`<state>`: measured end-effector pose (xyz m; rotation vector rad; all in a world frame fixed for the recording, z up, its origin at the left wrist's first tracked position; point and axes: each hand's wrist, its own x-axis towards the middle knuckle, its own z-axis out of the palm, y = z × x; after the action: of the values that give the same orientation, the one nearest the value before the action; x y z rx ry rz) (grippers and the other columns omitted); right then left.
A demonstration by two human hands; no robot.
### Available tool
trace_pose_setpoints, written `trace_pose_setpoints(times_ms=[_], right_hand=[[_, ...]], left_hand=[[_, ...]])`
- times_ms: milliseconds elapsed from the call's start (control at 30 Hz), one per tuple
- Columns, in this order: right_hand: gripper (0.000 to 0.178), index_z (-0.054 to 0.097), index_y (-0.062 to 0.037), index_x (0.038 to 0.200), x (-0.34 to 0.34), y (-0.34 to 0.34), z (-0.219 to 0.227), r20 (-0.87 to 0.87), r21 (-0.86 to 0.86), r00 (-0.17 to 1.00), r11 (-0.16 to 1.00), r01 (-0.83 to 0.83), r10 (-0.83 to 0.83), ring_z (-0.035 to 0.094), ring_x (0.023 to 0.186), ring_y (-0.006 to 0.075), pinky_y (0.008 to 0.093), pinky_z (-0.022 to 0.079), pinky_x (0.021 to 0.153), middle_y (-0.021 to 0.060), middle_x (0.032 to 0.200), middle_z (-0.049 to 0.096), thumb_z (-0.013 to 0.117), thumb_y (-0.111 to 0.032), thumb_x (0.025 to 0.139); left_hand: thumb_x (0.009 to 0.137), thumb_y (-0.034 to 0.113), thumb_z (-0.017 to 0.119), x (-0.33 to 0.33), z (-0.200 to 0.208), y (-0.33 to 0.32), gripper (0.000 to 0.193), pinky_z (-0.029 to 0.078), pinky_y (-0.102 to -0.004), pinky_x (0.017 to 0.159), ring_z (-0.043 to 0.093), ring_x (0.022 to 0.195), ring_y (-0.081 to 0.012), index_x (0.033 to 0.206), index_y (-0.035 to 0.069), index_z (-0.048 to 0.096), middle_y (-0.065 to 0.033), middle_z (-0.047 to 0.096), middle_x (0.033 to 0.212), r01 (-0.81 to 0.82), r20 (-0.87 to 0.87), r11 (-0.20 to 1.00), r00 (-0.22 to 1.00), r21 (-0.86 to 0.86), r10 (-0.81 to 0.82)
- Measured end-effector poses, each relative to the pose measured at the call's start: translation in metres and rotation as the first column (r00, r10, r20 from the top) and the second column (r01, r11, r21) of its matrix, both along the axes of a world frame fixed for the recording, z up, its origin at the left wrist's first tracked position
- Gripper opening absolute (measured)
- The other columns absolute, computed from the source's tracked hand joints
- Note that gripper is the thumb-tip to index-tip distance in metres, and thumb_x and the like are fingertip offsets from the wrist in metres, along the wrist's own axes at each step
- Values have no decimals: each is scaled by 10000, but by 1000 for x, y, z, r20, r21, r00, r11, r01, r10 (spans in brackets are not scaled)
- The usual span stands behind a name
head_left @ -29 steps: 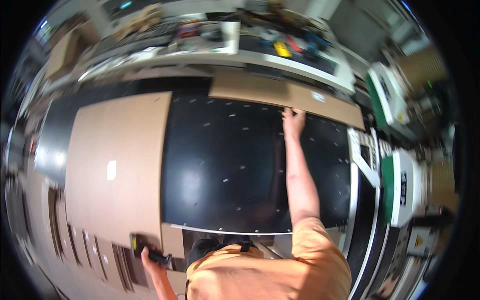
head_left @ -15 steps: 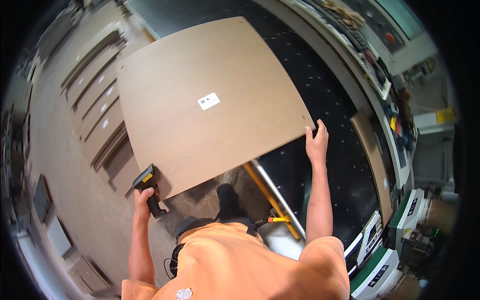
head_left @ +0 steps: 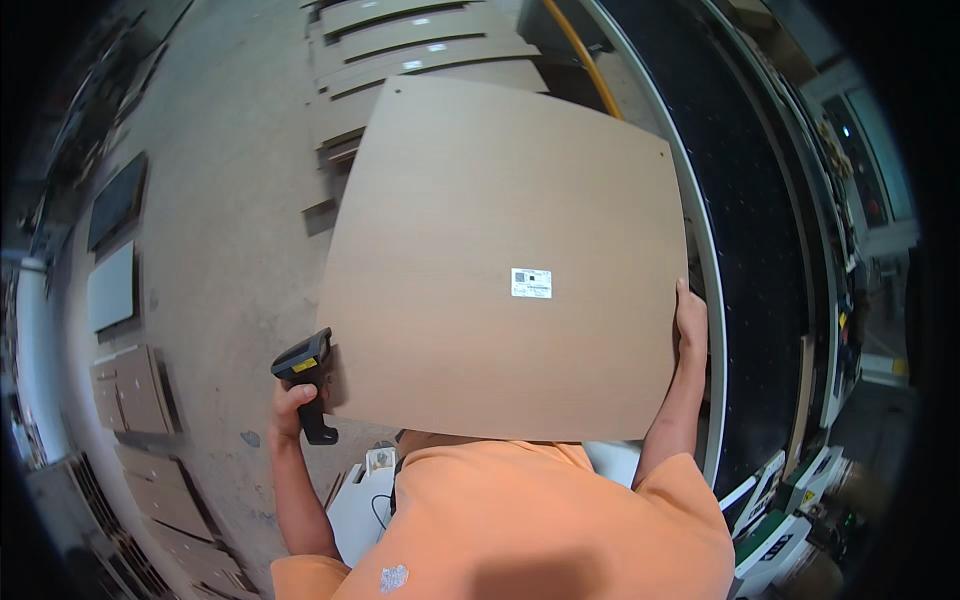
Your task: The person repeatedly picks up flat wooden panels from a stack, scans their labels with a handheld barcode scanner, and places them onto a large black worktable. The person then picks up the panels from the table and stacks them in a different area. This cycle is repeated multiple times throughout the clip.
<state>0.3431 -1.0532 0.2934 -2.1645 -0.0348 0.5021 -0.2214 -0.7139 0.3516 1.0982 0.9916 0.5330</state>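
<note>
A large light-brown wood panel [head_left: 480,190] with a white label [head_left: 531,283] spans the space before my body, its near edge close to my shirt. My left hand [head_left: 290,403] is closed around a black barcode scanner [head_left: 304,358] at the panel's left edge; whether its fingers also support the panel is hidden. On the opposite side, my right hand [head_left: 691,318] grips the panel's right edge, thumb at the rim and the other fingers mostly out of sight underneath. Small dark holes show near the panel's far corners.
Beyond the panel, several brown boards [head_left: 400,45] lie in a row of stacks. A long black machine bed [head_left: 760,250] with a pale rail [head_left: 712,300] runs along the right. More board stacks [head_left: 130,390] line the floor at left. Green-and-white machine units [head_left: 775,550] stand lower right.
The panel has come off the black bed, swung left and nearer to my body. My right hand has shifted from its near corner to its right edge; the scanner stays in my left hand.
</note>
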Motion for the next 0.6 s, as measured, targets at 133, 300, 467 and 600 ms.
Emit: trace_pose_setpoints(times_ms=[133,300,467,600], right_hand=[[599,666,134,1062,-61,80,-54,-19,-261,966,931,-254,258,660,943,239,392,494,836,200,978,712,592,-453,971],[686,634,185,1133,-138,226,-125,-143,-410,811,712,-570,567,689,1003,299,431,520,843,247,1046,715,613,-467,918],[753,607,158,1229,-296,365,-148,-350,-453,595,426,-783,723,677,1054,339,445,521,888,256,1173,684,608,-523,909],[757,608,157,1229,-457,486,-149,-418,-534,356,91,-840,836,673,1063,341,446,518,895,258,1170,684,619,-525,901]], left_hand=[[683,328,721,-109,-9,3,585,502,-288,661,609,699,-152,1141,-24,629,-70,651,840,-144,192,990,971,-2,142],[815,308,670,-218,-36,4,390,491,-257,658,603,687,-114,1060,5,644,-30,635,778,-402,53,913,912,-72,406],[852,378,673,-366,-24,30,400,449,-259,645,576,730,-103,1008,10,680,-28,625,852,-689,-9,721,723,-77,691],[844,342,706,-487,-4,-5,389,454,-261,674,589,760,-120,1037,5,677,-37,629,871,-860,-107,485,503,-157,858]])
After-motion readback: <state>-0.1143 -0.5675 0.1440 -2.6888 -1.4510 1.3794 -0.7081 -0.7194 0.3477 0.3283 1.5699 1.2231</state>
